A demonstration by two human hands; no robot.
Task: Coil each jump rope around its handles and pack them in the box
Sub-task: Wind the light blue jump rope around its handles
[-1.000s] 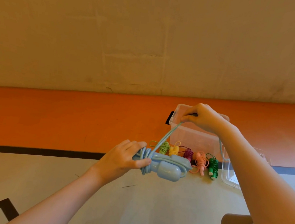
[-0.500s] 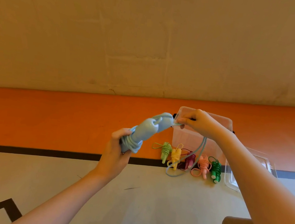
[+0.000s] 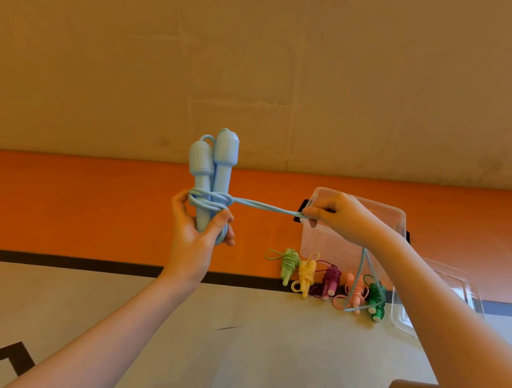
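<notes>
2 hands (image 3: pixel 197 238) grip 1 blue jump rope (image 3: pixel 209 185) (right (image 3: pixel 339 217) pinching cord); clear box's (image 3: pixel 354 248) contents unclear.

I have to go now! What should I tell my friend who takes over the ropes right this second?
Left hand grips the two light blue plastic handles upright, a few turns of cord round them.
Right hand pinches the light blue cord taut; a loop hangs below it.
Five coiled coloured ropes lie on the floor beside the clear plastic box.
Left: finish coiling blue, then pack all six.
</notes>
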